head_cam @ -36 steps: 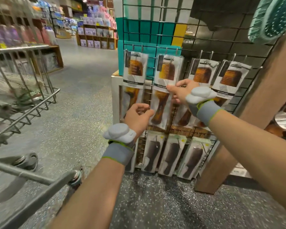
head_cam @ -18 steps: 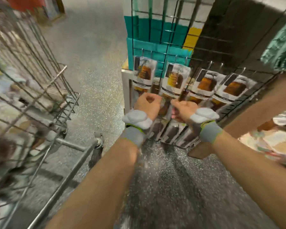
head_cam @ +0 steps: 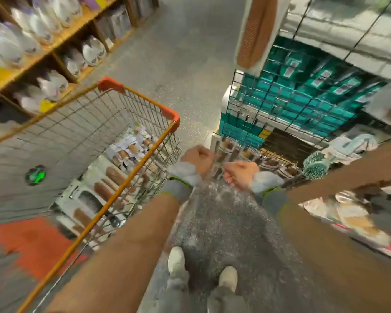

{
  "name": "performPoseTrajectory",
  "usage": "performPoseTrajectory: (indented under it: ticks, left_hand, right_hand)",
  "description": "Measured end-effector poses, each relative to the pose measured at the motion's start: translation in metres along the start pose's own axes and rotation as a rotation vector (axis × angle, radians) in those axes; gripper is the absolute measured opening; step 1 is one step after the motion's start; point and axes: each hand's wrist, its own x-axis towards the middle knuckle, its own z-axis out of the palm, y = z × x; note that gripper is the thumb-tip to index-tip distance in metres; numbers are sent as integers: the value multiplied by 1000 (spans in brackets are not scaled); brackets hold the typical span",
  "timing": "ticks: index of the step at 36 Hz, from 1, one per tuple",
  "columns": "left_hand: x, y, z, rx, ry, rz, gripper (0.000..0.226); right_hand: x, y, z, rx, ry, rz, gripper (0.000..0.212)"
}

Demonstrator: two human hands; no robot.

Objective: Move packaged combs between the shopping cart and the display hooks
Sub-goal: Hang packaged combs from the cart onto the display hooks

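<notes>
Two hands hang just right of the shopping cart, before the display hooks. The left hand and right hand are both curled, though blur hides any pack. Packaged combs lie piled inside the cart, long axes slanting across its right rim. The step is probably unhooking a pack; next comes sliding it off and swinging it left over the rim.

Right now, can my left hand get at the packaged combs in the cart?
Probably yes: the cart stands open-topped right beside the left hand, and nothing covers the packaged combs inside.
</notes>
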Motion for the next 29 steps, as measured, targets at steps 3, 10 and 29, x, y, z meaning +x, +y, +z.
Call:
performPoseTrajectory:
  ticks: [3, 10, 29]
  left_hand:
    - [-28, -4, -24, 22, 19, -4, 16]
    - [-91, -20, -92, 11, 239, -38, 13]
    - [-53, -171, -227, -316, 468, -362, 6]
  right_hand:
    - [-35, -21, 14, -35, -96, -55, 28]
    - [-77, -70, 68, -177, -231, -193, 11]
    - [18, -122, 245, -444, -378, -205, 8]
